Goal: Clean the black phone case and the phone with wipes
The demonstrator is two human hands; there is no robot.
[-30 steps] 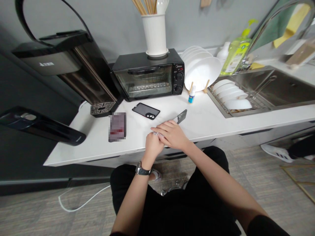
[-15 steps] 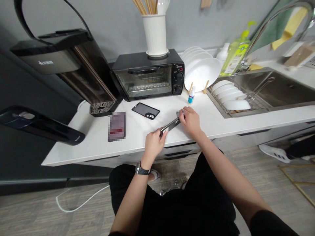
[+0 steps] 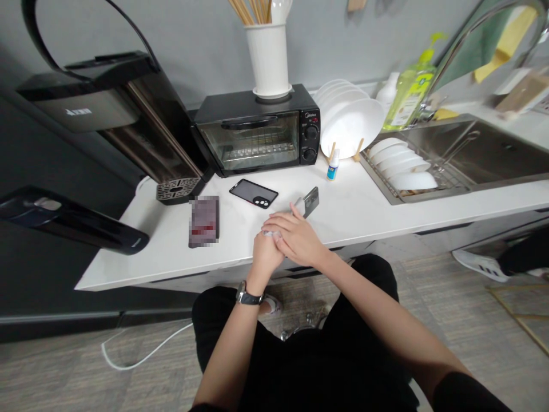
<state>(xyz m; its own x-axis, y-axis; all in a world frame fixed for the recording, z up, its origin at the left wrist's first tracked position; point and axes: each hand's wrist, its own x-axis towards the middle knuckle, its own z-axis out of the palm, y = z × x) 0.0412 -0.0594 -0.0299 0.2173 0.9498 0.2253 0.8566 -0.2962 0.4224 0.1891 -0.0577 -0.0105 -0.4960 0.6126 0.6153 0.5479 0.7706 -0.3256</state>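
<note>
My left hand (image 3: 268,252) grips the near end of a phone (image 3: 311,201), which is held tilted just above the counter's front part. My right hand (image 3: 295,233) lies across the phone, fingers reaching over my left hand, with a pale wiping cloth (image 3: 299,206) pressed under it. Most of the phone's near half is hidden by my hands. Beyond them, a black-framed phone case (image 3: 254,193) lies flat on the counter. A small spray bottle (image 3: 333,166) with a blue label stands upright near the plates.
A toaster oven (image 3: 257,140) stands at the back, a white utensil holder (image 3: 269,60) on top. Left are a water dispenser (image 3: 171,137), a dark cylindrical device (image 3: 77,223) and a blurred-out flat item (image 3: 205,221). Right are plates (image 3: 354,129) and a sink (image 3: 493,151) with bowls.
My right hand has slid with the cloth from the phone's far end toward my left hand, now overlapping it. The phone's far end shows again.
</note>
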